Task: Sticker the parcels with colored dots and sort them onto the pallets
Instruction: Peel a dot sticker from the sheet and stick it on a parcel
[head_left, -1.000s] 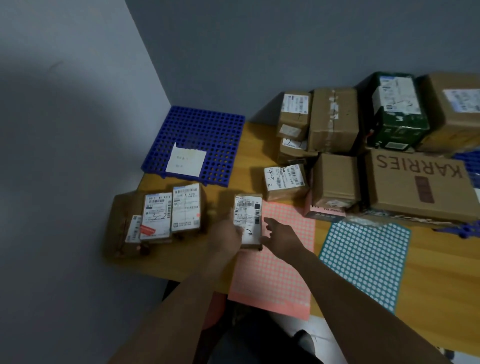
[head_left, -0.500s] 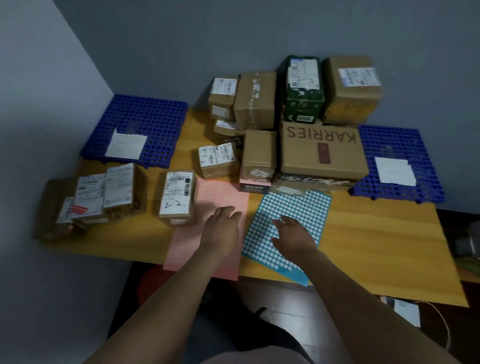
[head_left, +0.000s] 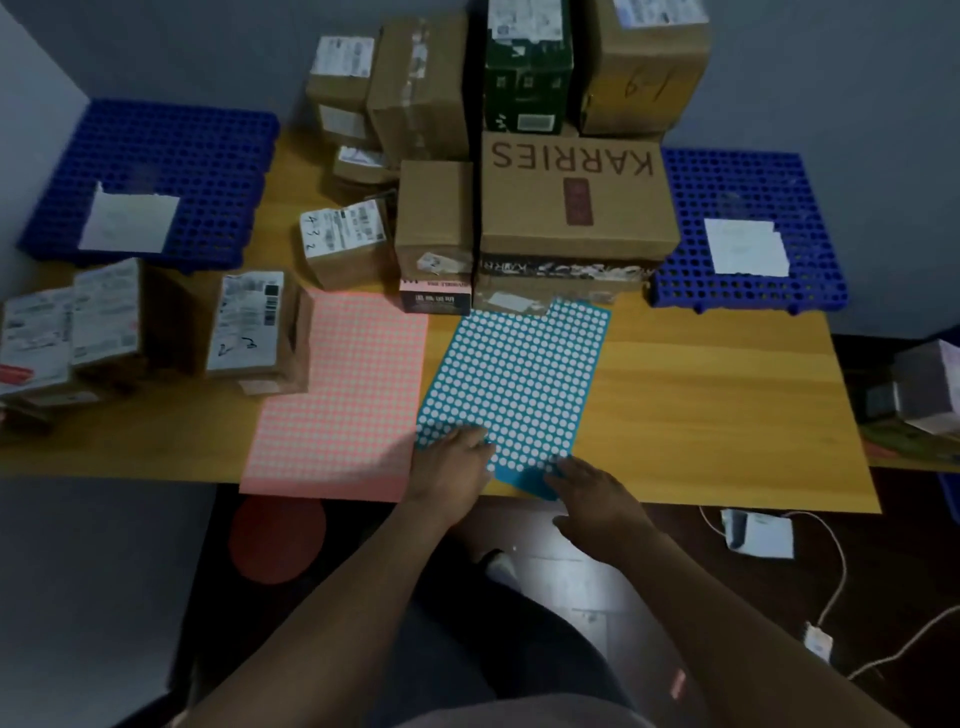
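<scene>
A blue sheet of white dot stickers (head_left: 519, 384) lies near the table's front edge, beside a pink dot sheet (head_left: 345, 395). My left hand (head_left: 452, 467) rests on the blue sheet's near left corner, fingers pressing down. My right hand (head_left: 592, 493) touches the sheet's near edge with loose fingers. A small labelled parcel (head_left: 254, 325) stands left of the pink sheet. More labelled parcels (head_left: 67, 332) lie at the far left. A blue pallet (head_left: 156, 156) sits back left and another blue pallet (head_left: 748, 192) back right, each with a white paper note.
A stack of cardboard boxes, including a KARRIES box (head_left: 571, 192) and a green box (head_left: 527, 67), fills the back middle of the wooden table (head_left: 717, 410). A red stool (head_left: 278, 540) stands under the table. Cables and a white adapter (head_left: 758, 532) lie on the floor at right.
My left hand let go of the small parcel, now standing left of the pink sheet. Both hands moved right onto the blue dot sheet's near edge. The view swung right and down.
</scene>
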